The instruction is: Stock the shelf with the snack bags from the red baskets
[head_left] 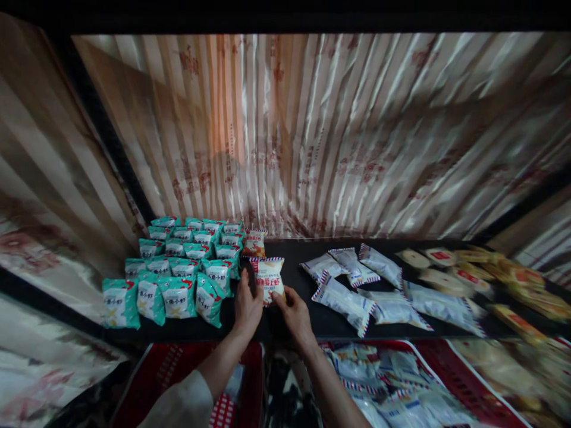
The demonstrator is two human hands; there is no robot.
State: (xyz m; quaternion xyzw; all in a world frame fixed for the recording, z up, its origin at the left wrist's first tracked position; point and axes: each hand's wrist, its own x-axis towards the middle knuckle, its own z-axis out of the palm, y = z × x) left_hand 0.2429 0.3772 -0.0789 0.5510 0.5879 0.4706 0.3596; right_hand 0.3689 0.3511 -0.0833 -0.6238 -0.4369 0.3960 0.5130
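A small white and red snack bag (269, 278) with a striped top edge stands upright over the dark shelf. My right hand (295, 314) pinches its lower right corner between thumb and fingers. Along the bag's left side, my left hand (248, 306) is stretched out flat, its fingers pointing away from me; whether it touches the bag is hard to tell. Just behind stands a similar red and white snack bag (254, 242). Left of my hands, several teal and white snack bags (180, 297) stand in rows.
Right on the dark shelf (298, 303), several striped-edge bags (344, 302) lie loosely, with pale round packs (441, 255) and yellowish packs (520, 276) farther right. Below are a red basket (172, 371) and another basket full of bags (392, 380). A creased patterned sheet (285, 137) hangs behind.
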